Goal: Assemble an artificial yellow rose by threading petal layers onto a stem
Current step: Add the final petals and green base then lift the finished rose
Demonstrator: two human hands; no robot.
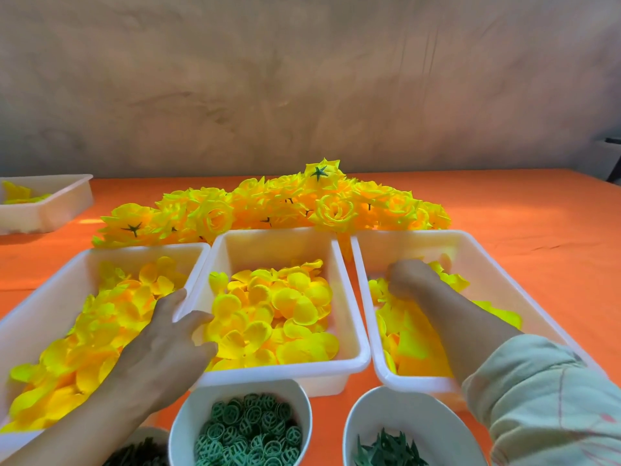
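Three white trays stand side by side, each holding loose yellow petal layers: left tray (33, 317), middle tray (279, 235), right tray (470, 250). My left hand (168, 341) lies across the wall between the left and middle trays. Its thumb is on the left tray's side and its fingers reach onto the middle tray's petals (285, 307). My right hand (408, 275) is deep in the right tray, fingers curled down into the petals (413, 344), fingertips hidden. No stem shows in either hand.
A heap of finished yellow roses (279, 203) lies behind the trays on the orange table (521, 213). In front are a bowl of green lattice discs (248, 428), a bowl of green calyx pieces (386, 452) and a partly seen bowl of dark green parts (141, 452). Another white tray (50, 203) sits far left.
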